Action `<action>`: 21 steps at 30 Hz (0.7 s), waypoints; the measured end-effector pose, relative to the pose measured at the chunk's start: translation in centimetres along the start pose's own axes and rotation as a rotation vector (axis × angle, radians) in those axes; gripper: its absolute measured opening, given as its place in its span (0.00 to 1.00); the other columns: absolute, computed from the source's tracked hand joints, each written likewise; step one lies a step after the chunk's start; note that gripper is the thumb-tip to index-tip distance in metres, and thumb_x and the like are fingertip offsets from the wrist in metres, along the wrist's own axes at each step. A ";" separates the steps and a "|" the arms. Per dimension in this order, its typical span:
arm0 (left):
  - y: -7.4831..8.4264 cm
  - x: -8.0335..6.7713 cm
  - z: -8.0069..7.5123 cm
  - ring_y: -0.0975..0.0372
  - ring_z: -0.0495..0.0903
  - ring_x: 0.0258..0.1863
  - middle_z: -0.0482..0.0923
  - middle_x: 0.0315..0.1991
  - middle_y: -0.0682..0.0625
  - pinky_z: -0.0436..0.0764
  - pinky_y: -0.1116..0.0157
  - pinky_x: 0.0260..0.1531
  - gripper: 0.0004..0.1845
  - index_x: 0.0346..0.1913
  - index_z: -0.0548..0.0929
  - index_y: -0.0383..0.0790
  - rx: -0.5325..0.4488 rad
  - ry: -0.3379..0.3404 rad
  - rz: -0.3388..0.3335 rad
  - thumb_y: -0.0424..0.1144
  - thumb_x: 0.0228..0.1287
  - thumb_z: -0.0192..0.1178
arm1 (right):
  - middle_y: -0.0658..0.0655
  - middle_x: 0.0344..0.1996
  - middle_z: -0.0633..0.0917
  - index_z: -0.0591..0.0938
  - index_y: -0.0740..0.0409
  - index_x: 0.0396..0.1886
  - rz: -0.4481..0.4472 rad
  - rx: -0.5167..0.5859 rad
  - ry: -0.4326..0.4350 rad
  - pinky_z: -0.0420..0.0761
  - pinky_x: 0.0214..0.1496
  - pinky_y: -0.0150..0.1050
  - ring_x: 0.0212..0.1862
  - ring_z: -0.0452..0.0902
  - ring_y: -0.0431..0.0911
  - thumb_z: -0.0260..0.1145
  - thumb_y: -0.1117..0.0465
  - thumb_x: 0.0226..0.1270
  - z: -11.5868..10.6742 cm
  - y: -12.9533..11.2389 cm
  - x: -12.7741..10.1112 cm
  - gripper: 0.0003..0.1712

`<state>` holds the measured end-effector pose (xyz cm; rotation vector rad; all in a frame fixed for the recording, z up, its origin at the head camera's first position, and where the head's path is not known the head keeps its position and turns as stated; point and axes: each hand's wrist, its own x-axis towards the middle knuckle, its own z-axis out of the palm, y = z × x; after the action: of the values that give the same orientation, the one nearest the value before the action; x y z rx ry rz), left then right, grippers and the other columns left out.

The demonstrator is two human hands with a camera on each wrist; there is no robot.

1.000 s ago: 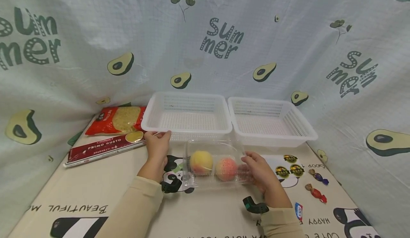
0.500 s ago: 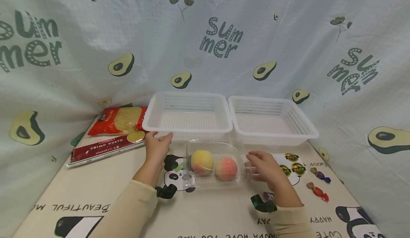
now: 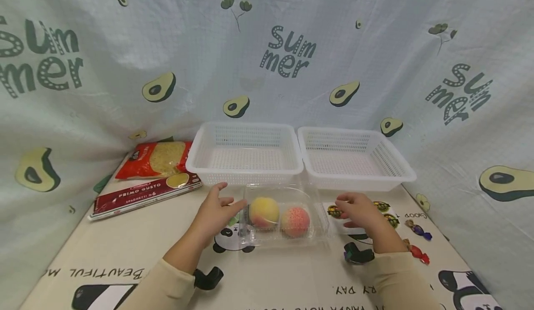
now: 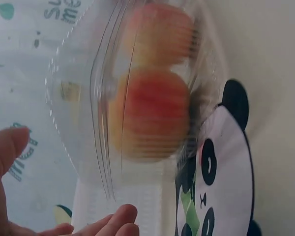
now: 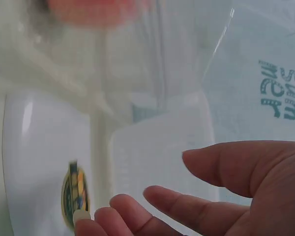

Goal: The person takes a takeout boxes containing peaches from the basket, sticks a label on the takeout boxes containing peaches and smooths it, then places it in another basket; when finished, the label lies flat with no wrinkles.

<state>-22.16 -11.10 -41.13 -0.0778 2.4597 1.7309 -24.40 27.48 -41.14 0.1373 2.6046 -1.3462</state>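
A clear plastic clamshell box (image 3: 317, 217) lies on the table mat with a yellow peach (image 3: 263, 211) and a pink peach (image 3: 295, 221) inside. My left hand (image 3: 228, 199) is at the box's left end, fingers straight and spread, the forefinger reaching its corner. In the left wrist view the box (image 4: 83, 123) and a peach (image 4: 152, 115) fill the frame, and my left hand (image 4: 59, 189) holds nothing. My right hand (image 3: 345, 209) hovers just right of the box with relaxed fingers. The right wrist view shows my right hand (image 5: 182, 184) with an empty palm.
Two empty white mesh baskets (image 3: 244, 167) (image 3: 354, 176) stand side by side behind the box. A red pasta bag (image 3: 156, 157) and a spaghetti box (image 3: 146, 192) lie at the left. Wrapped candies (image 3: 417, 231) and round stickers (image 3: 385, 205) lie at the right. Printed cloth walls enclose the table.
My left hand left the left basket's front rim and came down to the box's left end. My right hand let go of the box's right end and drew away to the right.
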 end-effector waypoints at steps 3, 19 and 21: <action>0.0 -0.9 0.8 0.42 0.77 0.66 0.71 0.70 0.33 0.78 0.41 0.60 0.54 0.80 0.54 0.44 0.059 -0.030 0.044 0.58 0.59 0.73 | 0.75 0.61 0.76 0.70 0.73 0.70 0.004 -0.068 -0.022 0.88 0.42 0.47 0.49 0.81 0.57 0.56 0.58 0.79 -0.8 0.7 0.7 0.28; -1.3 -2.5 4.3 0.48 0.79 0.62 0.78 0.65 0.42 0.79 0.43 0.56 0.61 0.77 0.62 0.40 0.407 0.010 0.247 0.62 0.43 0.80 | 0.49 0.13 0.66 0.66 0.54 0.13 -0.097 -0.707 -0.007 0.67 0.24 0.38 0.18 0.61 0.44 0.61 0.68 0.56 -0.9 1.6 4.2 0.17; -1.4 -2.6 4.3 0.48 0.80 0.60 0.78 0.64 0.42 0.80 0.44 0.54 0.60 0.76 0.62 0.40 0.430 0.020 0.254 0.61 0.42 0.81 | 0.50 0.16 0.64 0.64 0.53 0.16 -0.104 -0.744 -0.013 0.66 0.27 0.40 0.21 0.60 0.45 0.60 0.69 0.55 -0.5 1.3 4.5 0.16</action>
<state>-19.10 -7.61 -43.49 0.2728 2.8979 1.2359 -28.66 28.61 -42.94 -0.1237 2.9308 -0.3244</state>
